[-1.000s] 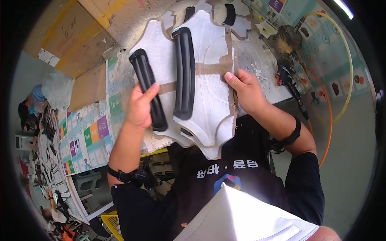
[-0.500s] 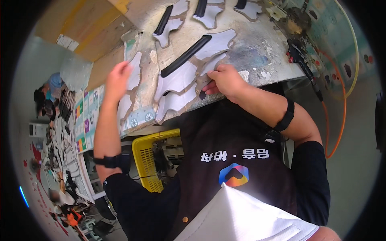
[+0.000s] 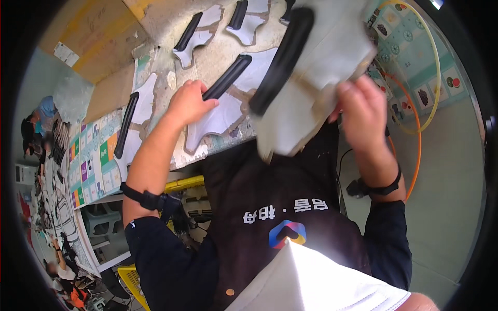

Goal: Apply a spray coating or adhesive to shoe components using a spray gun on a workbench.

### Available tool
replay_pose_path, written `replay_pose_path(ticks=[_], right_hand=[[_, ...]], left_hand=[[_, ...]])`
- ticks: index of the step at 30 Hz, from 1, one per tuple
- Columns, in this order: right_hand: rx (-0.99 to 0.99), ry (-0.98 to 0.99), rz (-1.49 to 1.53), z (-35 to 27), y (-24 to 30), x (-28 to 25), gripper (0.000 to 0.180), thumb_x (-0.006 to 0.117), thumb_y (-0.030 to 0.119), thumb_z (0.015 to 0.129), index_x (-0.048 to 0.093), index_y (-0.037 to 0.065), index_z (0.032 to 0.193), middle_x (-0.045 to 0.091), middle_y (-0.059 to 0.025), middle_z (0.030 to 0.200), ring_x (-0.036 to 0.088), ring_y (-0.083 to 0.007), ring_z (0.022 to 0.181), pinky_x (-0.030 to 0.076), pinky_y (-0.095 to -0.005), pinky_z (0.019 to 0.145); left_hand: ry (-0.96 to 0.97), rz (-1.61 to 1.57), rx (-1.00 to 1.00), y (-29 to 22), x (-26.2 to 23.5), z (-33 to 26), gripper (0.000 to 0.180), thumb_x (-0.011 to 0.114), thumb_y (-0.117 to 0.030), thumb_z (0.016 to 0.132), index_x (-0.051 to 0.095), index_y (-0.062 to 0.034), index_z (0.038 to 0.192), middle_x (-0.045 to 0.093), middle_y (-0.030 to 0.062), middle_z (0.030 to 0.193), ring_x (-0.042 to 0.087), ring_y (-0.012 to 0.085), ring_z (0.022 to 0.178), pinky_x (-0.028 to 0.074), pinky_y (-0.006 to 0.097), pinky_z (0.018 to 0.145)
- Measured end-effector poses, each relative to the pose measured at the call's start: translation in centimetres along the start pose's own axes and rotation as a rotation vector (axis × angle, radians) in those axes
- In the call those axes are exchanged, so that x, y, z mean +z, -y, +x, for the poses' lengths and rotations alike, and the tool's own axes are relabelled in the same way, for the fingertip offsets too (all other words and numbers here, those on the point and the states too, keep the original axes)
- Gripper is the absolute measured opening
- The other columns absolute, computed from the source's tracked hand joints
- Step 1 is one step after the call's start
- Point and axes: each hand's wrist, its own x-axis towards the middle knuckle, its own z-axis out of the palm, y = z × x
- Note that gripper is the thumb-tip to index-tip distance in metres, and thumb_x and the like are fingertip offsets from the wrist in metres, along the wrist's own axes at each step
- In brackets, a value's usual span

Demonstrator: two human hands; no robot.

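Observation:
My right hand (image 3: 363,111) pinches the edge of a flat grey-white cut piece (image 3: 332,46), which looks like a shoe upper. It is lifted and tilted close to the camera, blurred, with a thick black padded strip (image 3: 284,59) along its left side. My left hand (image 3: 191,103) reaches over the table, its fingers closed at the near end of a black padded strip (image 3: 228,78) on another white piece (image 3: 218,116) lying flat. Left of that hand rests a similar piece (image 3: 147,98) with its own black strip (image 3: 126,124).
Farther back lie more such white pieces (image 3: 210,16) with black strips. A cardboard box (image 3: 85,31) stands at the far left. Yellow and orange hoses (image 3: 416,140) hang at the right. Beneath the table edge is a yellow basket (image 3: 184,183).
My right hand has raised a piece from the table's front edge toward the camera. My left hand has moved right, from the left piece to the middle one. The view has shifted.

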Motion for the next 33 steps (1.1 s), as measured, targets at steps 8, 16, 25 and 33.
replay_pose_path(ticks=[8,16,25,33], right_hand=[[-0.008,-0.214,0.614,9.8,-4.3,-5.4,0.007,0.050,0.005,0.096,0.052,-0.001,0.092,0.057,-0.0092,0.083,0.058,-0.0189,0.070,0.046,-0.0304,0.061],[0.516,-0.177,0.118,10.8,-12.7,-4.9,0.006,0.050,0.006,0.095,0.052,0.000,0.095,0.061,-0.0104,0.084,0.061,-0.0183,0.067,0.051,-0.0321,0.058],[0.455,-0.089,-0.004,10.6,-13.0,-5.7,0.009,0.051,0.010,0.097,0.053,0.001,0.097,0.062,-0.0092,0.084,0.064,-0.0189,0.070,0.053,-0.0319,0.059],[0.456,0.123,-0.667,10.2,-9.9,-6.8,0.033,0.063,0.028,0.093,0.061,-0.002,0.106,0.068,-0.0125,0.084,0.068,-0.0241,0.066,0.053,-0.0360,0.057]], left_hand=[[0.186,-0.257,-0.071,0.9,-0.3,0.6,0.044,0.078,-0.031,0.080,0.063,0.0013,0.105,0.069,0.0158,0.091,0.066,0.0266,0.083,0.052,0.036,0.077],[0.329,-0.587,-0.149,9.1,-2.7,-2.1,0.035,0.067,-0.033,0.093,0.066,0.0017,0.098,0.065,0.0092,0.076,0.058,0.0178,0.069,0.047,0.034,0.066],[0.295,-0.058,-0.146,9.9,-3.9,-2.5,0.049,0.077,-0.045,0.079,0.066,0.0019,0.085,0.062,0.0162,0.071,0.058,0.0249,0.066,0.046,0.038,0.064],[0.074,0.065,-0.125,9.2,-3.0,-3.9,0.051,0.065,-0.053,0.087,0.063,-0.0020,0.084,0.065,0.0197,0.075,0.063,0.0394,0.073,0.048,0.045,0.068]])
